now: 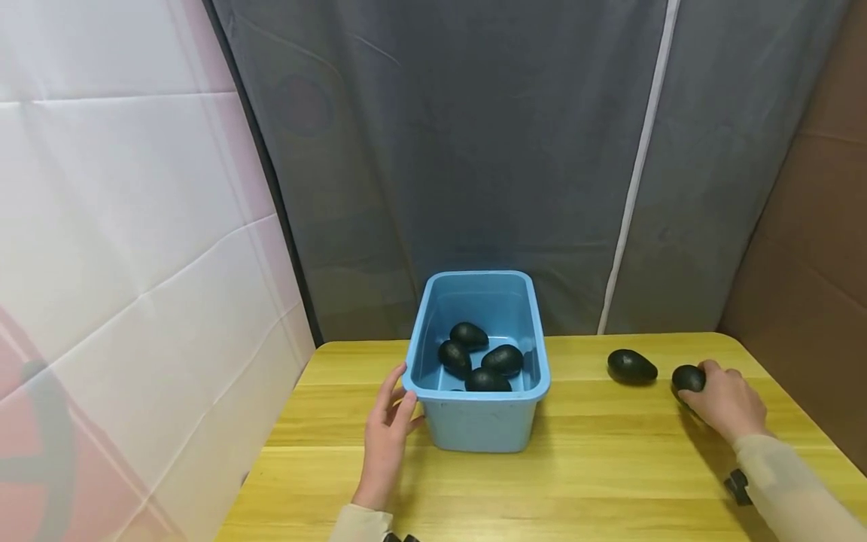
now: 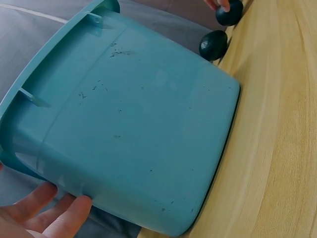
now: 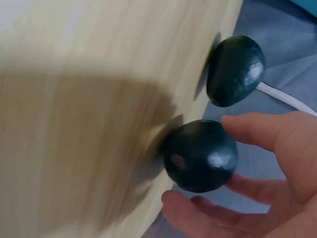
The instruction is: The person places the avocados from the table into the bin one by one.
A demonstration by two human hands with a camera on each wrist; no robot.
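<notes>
The left hand [image 1: 387, 436], fingers relaxed, rests against the near left corner of a blue bin [image 1: 478, 421] on the wooden table [image 1: 596, 482]. At far right, the right hand [image 1: 726, 403] grasps one avocado [image 1: 688, 379]; another avocado [image 1: 631, 366] lies just left.

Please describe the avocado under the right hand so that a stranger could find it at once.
Look at the yellow wooden table, to the right of the blue bin. Two dark avocados lie there near the far edge. It is the right one, which the right hand grips; its neighbour lies free.
</notes>
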